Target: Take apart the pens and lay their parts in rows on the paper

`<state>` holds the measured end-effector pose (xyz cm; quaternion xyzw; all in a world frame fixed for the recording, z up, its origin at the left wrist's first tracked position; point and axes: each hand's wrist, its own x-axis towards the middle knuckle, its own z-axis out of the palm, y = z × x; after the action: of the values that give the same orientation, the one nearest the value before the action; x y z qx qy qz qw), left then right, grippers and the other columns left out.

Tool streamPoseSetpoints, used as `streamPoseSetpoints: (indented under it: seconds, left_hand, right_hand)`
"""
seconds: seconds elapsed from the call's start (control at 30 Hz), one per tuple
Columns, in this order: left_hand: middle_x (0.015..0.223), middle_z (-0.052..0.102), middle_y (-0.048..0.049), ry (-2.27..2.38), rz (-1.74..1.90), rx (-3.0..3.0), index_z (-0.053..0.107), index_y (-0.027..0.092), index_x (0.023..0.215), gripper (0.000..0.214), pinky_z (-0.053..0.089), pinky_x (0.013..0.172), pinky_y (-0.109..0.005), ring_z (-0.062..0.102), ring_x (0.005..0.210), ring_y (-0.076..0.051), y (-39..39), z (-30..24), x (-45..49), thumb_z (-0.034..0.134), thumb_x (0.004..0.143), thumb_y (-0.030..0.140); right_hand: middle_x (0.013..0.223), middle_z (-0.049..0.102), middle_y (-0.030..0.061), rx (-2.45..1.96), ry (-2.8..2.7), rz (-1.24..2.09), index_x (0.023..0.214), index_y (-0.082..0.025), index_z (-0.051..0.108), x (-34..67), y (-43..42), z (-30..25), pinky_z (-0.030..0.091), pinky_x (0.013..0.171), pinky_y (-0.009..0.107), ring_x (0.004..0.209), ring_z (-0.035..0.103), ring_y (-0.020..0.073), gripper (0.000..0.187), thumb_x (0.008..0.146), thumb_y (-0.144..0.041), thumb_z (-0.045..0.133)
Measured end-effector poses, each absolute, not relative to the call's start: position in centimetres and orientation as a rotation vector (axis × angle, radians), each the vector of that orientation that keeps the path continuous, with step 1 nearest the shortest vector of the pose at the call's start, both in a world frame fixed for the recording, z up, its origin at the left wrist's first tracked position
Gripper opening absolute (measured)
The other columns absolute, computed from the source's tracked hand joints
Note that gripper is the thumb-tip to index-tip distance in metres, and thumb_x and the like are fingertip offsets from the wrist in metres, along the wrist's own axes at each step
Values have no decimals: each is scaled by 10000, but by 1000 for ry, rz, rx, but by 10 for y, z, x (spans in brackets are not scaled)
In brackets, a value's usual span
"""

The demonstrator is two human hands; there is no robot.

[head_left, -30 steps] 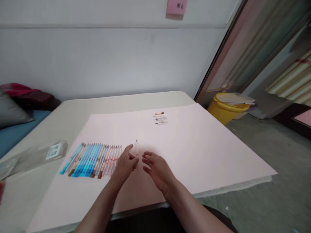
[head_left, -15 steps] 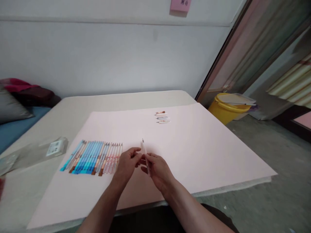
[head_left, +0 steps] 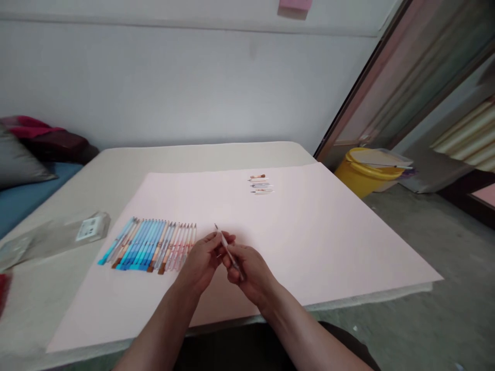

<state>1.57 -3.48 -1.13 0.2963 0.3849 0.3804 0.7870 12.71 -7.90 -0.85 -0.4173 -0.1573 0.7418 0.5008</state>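
Note:
My right hand (head_left: 250, 272) holds a slim, pale pen (head_left: 226, 243) with its dark tip pointing up and away to the left. My left hand (head_left: 201, 262) meets it, with the fingers closed around the pen's upper part. Part of the barrel is hidden by the fingers. To the left of my hands lies a tight row of pens (head_left: 149, 245) in blue, brown, grey and pinkish clear, tips pointing away. Farther back, several pens (head_left: 262, 185) lie sideways in a small stack of lines.
A pink sheet (head_left: 328, 242) covers much of the pale table (head_left: 201, 156). A clear plastic bag (head_left: 58, 245) with a white label lies at the left. A yellow bucket (head_left: 353, 175) stands on the floor beyond the right edge. A grey cushion (head_left: 19, 162) is at far left.
The pen has tilted farther to the left, its tip now lower and left of where it was. My left hand has closed onto it; before, its fingers were beside the barrel.

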Motion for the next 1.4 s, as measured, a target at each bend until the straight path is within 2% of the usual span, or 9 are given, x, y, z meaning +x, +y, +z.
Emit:
streamPoseSetpoints:
  seconds: [0.13, 0.4, 0.57, 0.73, 0.83, 0.97, 1.2, 1.33, 1.4]
  left_hand:
    - [858, 677, -99, 844, 916, 520, 619, 109, 822, 166, 482, 697, -254, 603, 698, -120, -36, -12, 18, 643, 764, 263]
    - [686, 650, -52, 881, 1034, 467, 604, 105, 734, 183, 457, 562, -190, 581, 607, -95, -39, -17, 23, 709, 701, 252]
    - [643, 624, -41, 918, 1078, 458, 571, 103, 657, 231, 447, 502, -184, 548, 530, -78, -42, -16, 23, 724, 682, 275]
    - [727, 650, -73, 884, 1054, 425, 573, 114, 741, 219, 395, 391, -194, 538, 473, -95, -40, -16, 17, 695, 704, 292]
    - [740, 655, -86, 915, 1078, 368, 572, 115, 785, 174, 433, 439, -204, 583, 545, -122, -38, -16, 15, 671, 725, 245]
    - [752, 655, -102, 946, 1094, 337, 570, 119, 819, 121, 457, 477, -220, 630, 671, -175, -36, -15, 16, 625, 759, 208]
    - [782, 654, -105, 959, 1114, 319, 573, 120, 818, 81, 508, 575, -275, 643, 734, -194, -36, -15, 16, 588, 790, 195]
    - [795, 658, -111, 975, 1124, 305, 579, 116, 804, 50, 520, 615, -271, 652, 761, -193, -36, -15, 17, 567, 801, 164]
    - [816, 664, -118, 980, 1126, 300, 584, 111, 797, 49, 526, 641, -269, 652, 744, -177, -37, -16, 18, 561, 805, 154]
  right_hand:
    - [461, 422, -71, -975, -389, 1819, 687, -152, 529, 127, -79, -4, 100, 364, 188, 347, 208, 19, 188, 756, -321, 574]
    - [400, 343, -73, -1204, -678, 1563, 530, -174, 434, 116, -80, -3, 115, 377, 218, 354, 226, 40, 287, 783, -289, 508]
    - [422, 421, -52, -1347, -917, 1369, 501, -170, 443, 113, -82, -4, 209, 412, 218, 393, 321, 52, 343, 792, -327, 535]
    - [546, 594, 8, -1206, -650, 1668, 716, -145, 595, 118, -82, -7, 231, 395, 219, 355, 396, 68, 334, 817, -436, 465]
    - [601, 639, 42, -1109, -525, 1795, 784, -120, 623, 123, -81, -10, 276, 414, 212, 383, 456, 75, 273, 779, -369, 513]
    - [613, 637, 23, -1174, -579, 1674, 738, -126, 607, 125, -81, -13, 314, 456, 194, 438, 492, 68, 131, 685, -243, 629]
    - [663, 641, 57, -1183, -469, 1746, 782, -116, 629, 126, -81, -11, 323, 456, 203, 452, 490, 75, 279, 757, -386, 567]
    - [593, 584, 0, -1232, -552, 1594, 759, -124, 617, 127, -82, -11, 309, 461, 189, 460, 457, 58, 163, 673, -254, 664]
    - [535, 525, -35, -1250, -570, 1514, 752, -132, 608, 127, -82, -11, 288, 446, 191, 434, 419, 51, 173, 673, -270, 677]
